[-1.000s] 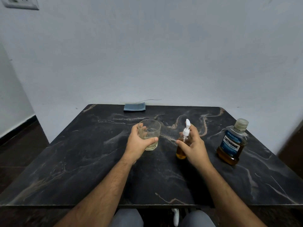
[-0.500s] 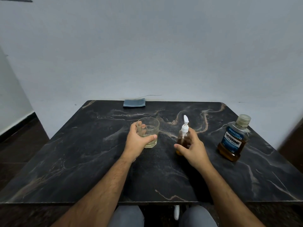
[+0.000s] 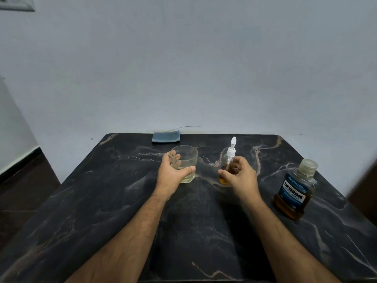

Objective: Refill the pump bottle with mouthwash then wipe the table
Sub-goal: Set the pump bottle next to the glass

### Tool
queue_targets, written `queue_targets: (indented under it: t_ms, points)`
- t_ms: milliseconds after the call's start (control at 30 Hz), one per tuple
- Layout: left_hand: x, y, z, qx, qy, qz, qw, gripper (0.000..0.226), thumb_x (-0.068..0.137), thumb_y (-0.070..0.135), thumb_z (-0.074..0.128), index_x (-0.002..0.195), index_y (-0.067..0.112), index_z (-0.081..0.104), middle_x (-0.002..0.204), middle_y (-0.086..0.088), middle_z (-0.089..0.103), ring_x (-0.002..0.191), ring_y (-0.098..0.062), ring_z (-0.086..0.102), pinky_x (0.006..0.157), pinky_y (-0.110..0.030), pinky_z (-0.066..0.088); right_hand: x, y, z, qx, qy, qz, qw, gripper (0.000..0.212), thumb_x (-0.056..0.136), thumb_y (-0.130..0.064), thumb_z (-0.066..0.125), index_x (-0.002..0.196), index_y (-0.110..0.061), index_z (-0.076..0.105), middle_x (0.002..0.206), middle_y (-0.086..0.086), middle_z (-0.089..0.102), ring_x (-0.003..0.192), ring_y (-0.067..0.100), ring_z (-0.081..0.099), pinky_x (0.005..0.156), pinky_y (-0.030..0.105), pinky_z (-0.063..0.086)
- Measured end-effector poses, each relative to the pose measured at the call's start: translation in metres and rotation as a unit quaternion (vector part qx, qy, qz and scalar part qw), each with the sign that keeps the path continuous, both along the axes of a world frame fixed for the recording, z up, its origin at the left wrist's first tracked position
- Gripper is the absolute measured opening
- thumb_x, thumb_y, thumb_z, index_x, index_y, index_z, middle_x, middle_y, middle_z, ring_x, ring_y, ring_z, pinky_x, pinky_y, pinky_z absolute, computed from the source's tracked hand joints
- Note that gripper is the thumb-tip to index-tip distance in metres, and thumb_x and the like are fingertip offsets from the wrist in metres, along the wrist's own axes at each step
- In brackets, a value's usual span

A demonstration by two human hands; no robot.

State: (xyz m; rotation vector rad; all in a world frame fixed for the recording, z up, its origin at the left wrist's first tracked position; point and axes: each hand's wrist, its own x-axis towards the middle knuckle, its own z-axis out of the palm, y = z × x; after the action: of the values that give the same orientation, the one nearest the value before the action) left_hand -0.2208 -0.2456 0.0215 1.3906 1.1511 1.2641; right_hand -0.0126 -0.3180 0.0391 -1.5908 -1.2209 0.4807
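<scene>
A small clear pump bottle (image 3: pixel 231 153) with a white pump head and amber liquid in its base stands upright mid-table. My right hand (image 3: pixel 242 178) curls loosely round its lower body, thumb on the left side. To its left, my left hand (image 3: pixel 173 176) grips a clear glass tumbler (image 3: pixel 188 158) that rests on the dark marble table (image 3: pixel 122 201) and holds a little pale liquid. A capped Listerine mouthwash bottle (image 3: pixel 293 193), about a third full of amber liquid, stands at the right. A folded blue cloth (image 3: pixel 166 136) lies at the table's far edge.
The table backs onto a pale wall. Dark floor shows on the left and a dark edge of something at the far right. My knees are just under the table's near edge.
The pump bottle went from slightly tilted to upright on the table, and my right hand's fingers have loosened round it. My left hand has kept hold of the glass.
</scene>
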Motion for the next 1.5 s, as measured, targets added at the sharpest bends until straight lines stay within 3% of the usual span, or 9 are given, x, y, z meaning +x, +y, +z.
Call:
queue_targets:
  t_ms: [67,200,367,500,667,833,1033,1300,1500]
  points:
    - [0.006,0.018,0.004,0.004,0.005,0.009,1.000,0.090,0.063,0.021,0.092,0.138,0.020,0.041,0.129,0.006,0.057,0.119,-0.013,0.058,0.105,-0.037,0.048,0.003,0.019,0.008,0.005,-0.004,-0.018,1.000,0.053,0.075,-0.018,0.086,0.119,-0.017,0.058,0.091,-0.022,0.058,0.084,-0.008,0.057,0.080,0.013,0.047]
    - [0.020,0.058,0.012,0.006,0.019,0.026,0.999,0.092,0.064,0.023,0.091,0.140,0.020,0.040,0.134,0.003,0.056,0.121,-0.014,0.056,0.106,-0.039,0.047,0.008,0.063,0.018,0.014,-0.018,-0.056,0.998,0.059,0.075,-0.030,0.086,0.125,-0.017,0.058,0.098,-0.011,0.062,0.091,0.008,0.061,0.088,0.026,0.052]
    - [0.044,0.112,0.013,0.011,0.038,0.045,0.998,0.099,0.066,0.027,0.090,0.147,0.017,0.034,0.138,0.002,0.053,0.124,-0.015,0.054,0.106,-0.033,0.044,0.019,0.129,0.012,0.031,-0.054,-0.095,0.994,0.040,0.071,-0.038,0.086,0.097,-0.022,0.060,0.089,-0.007,0.063,0.082,0.012,0.061,0.075,0.030,0.052]
    - [0.062,0.159,-0.001,0.005,0.040,0.061,0.997,0.095,0.065,0.029,0.091,0.143,0.018,0.039,0.141,0.000,0.053,0.127,-0.016,0.053,0.110,-0.041,0.043,0.031,0.179,0.003,0.016,-0.064,-0.119,0.991,0.044,0.071,-0.043,0.085,0.092,-0.022,0.053,0.094,-0.005,0.060,0.088,0.015,0.057,0.076,0.029,0.045]
    - [0.083,0.210,-0.010,0.011,0.059,0.058,0.997,0.096,0.067,0.032,0.089,0.145,0.017,0.035,0.142,0.002,0.051,0.128,-0.015,0.050,0.111,-0.039,0.041,0.047,0.235,-0.011,0.002,-0.057,-0.124,0.991,0.046,0.075,-0.042,0.083,0.103,-0.017,0.057,0.104,0.000,0.063,0.092,0.015,0.057,0.076,0.028,0.044]
    - [0.097,0.246,-0.015,0.018,0.074,0.063,0.995,0.095,0.068,0.028,0.089,0.144,0.015,0.033,0.141,0.003,0.048,0.125,-0.010,0.046,0.104,-0.026,0.037,0.051,0.278,-0.019,-0.021,-0.074,-0.134,0.988,0.056,0.075,-0.046,0.082,0.112,-0.012,0.057,0.108,0.006,0.064,0.096,0.022,0.060,0.074,0.028,0.040]
    - [0.102,0.271,-0.027,0.010,0.079,0.089,0.993,0.095,0.065,0.026,0.090,0.141,0.013,0.036,0.138,0.000,0.049,0.124,-0.014,0.049,0.104,-0.027,0.040,0.052,0.304,-0.025,-0.029,-0.086,-0.129,0.987,0.056,0.076,-0.043,0.082,0.113,-0.009,0.057,0.101,0.003,0.062,0.094,0.023,0.061,0.072,0.027,0.037]
    - [0.107,0.280,-0.030,0.011,0.074,0.082,0.994,0.096,0.065,0.025,0.090,0.142,0.014,0.033,0.140,-0.002,0.049,0.126,-0.016,0.049,0.107,-0.032,0.042,0.048,0.319,-0.027,-0.032,-0.094,-0.115,0.988,0.062,0.076,-0.045,0.082,0.118,-0.008,0.055,0.112,0.009,0.064,0.103,0.026,0.062,0.074,0.025,0.036]
    - [0.103,0.280,-0.030,0.005,0.124,0.051,0.991,0.112,0.063,0.032,0.091,0.149,0.014,0.022,0.148,-0.006,0.042,0.135,-0.021,0.042,0.114,-0.038,0.037,0.049,0.314,-0.033,-0.058,-0.101,-0.083,0.990,0.063,0.080,-0.043,0.078,0.127,-0.010,0.052,0.122,0.008,0.062,0.113,0.027,0.060,0.086,0.032,0.045]
